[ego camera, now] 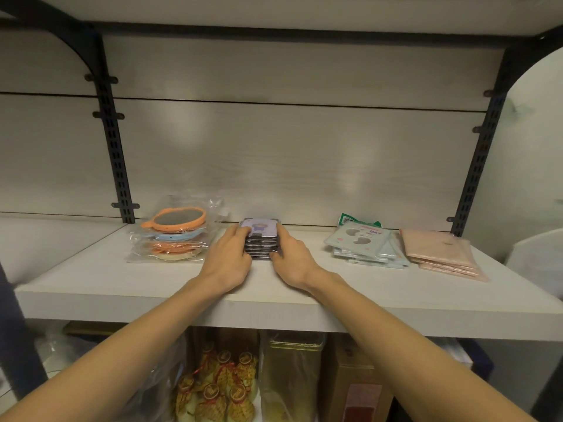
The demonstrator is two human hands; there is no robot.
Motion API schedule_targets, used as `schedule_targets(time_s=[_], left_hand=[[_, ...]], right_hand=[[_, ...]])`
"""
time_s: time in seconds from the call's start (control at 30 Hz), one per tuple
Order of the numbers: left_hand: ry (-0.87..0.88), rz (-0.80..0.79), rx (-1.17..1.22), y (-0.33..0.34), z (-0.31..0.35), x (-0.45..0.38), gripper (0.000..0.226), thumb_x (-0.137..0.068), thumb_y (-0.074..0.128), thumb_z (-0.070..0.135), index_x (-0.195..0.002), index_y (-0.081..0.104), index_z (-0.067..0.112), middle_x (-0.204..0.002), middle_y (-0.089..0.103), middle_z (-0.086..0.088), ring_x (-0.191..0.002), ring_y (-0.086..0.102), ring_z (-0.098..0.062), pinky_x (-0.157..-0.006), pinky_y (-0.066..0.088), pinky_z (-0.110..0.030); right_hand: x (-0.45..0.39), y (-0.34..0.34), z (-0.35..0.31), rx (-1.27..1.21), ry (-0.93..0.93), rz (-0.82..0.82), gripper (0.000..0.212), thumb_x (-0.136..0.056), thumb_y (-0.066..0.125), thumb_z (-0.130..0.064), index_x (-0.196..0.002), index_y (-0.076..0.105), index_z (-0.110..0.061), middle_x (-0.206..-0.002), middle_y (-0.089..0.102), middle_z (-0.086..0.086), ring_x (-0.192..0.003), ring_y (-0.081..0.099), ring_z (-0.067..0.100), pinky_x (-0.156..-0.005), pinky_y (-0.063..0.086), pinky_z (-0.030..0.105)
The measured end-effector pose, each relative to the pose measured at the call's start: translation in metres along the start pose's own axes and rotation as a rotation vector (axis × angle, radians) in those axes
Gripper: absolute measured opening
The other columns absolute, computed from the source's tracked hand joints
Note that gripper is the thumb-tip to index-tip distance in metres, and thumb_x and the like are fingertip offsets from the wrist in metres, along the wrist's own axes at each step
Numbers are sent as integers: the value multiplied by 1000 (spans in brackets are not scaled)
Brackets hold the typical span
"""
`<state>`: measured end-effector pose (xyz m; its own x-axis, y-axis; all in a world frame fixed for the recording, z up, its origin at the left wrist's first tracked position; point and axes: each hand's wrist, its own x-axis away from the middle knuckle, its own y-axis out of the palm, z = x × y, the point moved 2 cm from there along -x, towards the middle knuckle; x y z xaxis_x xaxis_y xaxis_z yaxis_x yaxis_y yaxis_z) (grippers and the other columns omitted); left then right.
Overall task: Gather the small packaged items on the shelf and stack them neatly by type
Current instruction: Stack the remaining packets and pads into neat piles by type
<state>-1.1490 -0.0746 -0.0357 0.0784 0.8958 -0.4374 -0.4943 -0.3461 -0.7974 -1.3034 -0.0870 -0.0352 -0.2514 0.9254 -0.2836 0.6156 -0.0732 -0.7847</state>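
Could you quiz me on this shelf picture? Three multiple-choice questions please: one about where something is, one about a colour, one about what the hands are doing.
1. Where is the pink pile of packets?
A. Far right of the shelf
B. Far left
C. On the floor

2. What colour is the top round mirror in the left pile?
A. Green
B. Orange
C. Black

3. What are the left hand and right hand doing?
A. Hanging idle
B. Lifting a box
C. Holding the sides of the small middle stack

Answers: 1 A, it lies right of the pale green packets. 2 B, its rim is orange. 3 C, one hand is on each side of the stack.
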Motion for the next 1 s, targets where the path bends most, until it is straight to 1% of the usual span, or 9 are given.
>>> schedule_targets(time_s=[0.1,0.17,0.27,0.37,0.47,0.57,0.77,0.9,1.0], left_hand=[[7,19,-77,-4,7,1,62,-86,51,0,-148,45,11,-160,32,-15,-145,33,-33,-117,28,-42],[87,85,-119,-5,14,0,66,-82,53,1,-146,48,13,-163,29,-12,-149,28,-30,-118,28,-43],[171,94,-68,0,35,-8,56,-82,53,3,-137,55,17,-159,37,-6,-143,38,-28,-111,37,-41],[219,55,2,15,68,-25,44,-88,53,11,-131,58,20,-152,44,0,-130,52,-26,-103,44,-41],[232,-43,72,42,101,-49,38,-92,56,18,-130,58,19,-145,50,-1,-125,55,-26,-100,45,-39],[133,-133,171,71,127,-74,37,-93,58,26,-130,61,21,-139,59,-4,-125,57,-26,-102,45,-36],[-82,-113,265,106,141,-104,28,-91,62,39,-117,69,29,-121,72,4,-113,65,-23,-92,51,-31],[-158,-125,264,121,131,-108,32,-86,68,45,-115,70,31,-116,73,9,-111,66,-19,-93,53,-33],[-140,-141,257,123,134,-107,34,-87,67,42,-119,68,31,-118,71,11,-109,66,-16,-94,53,-34]], right_hand=[[13,-15,2,-78,-23,14,57,-98,51,-9,-151,30,-13,-149,48,10,-134,48,30,-107,38,35],[20,-32,13,-14,-63,90,58,-101,49,-14,-154,28,-12,-158,38,6,-143,37,24,-117,30,34],[30,-66,39,106,-146,255,49,-99,48,-17,-147,43,-19,-151,48,0,-139,42,18,-115,35,37],[42,-102,71,225,-141,332,39,-95,50,-19,-133,57,-19,-137,59,0,-131,50,22,-108,40,39],[52,-131,103,414,-49,286,37,-96,53,-28,-130,60,-17,-133,63,4,-125,54,26,-104,40,37],[61,-146,127,547,28,218,42,-98,51,-41,-132,60,-18,-134,63,3,-126,52,23,-108,37,39],[71,-151,151,495,35,86,46,-101,38,-48,-136,59,-27,-144,56,-5,-136,44,15,-120,18,46],[48,-169,155,445,19,100,39,-101,43,-44,-119,72,-25,-127,69,-2,-113,61,21,-102,40,39],[24,-171,160,457,54,121,48,-99,44,-54,-122,67,-20,-123,70,7,-114,62,29,-99,45,39]])
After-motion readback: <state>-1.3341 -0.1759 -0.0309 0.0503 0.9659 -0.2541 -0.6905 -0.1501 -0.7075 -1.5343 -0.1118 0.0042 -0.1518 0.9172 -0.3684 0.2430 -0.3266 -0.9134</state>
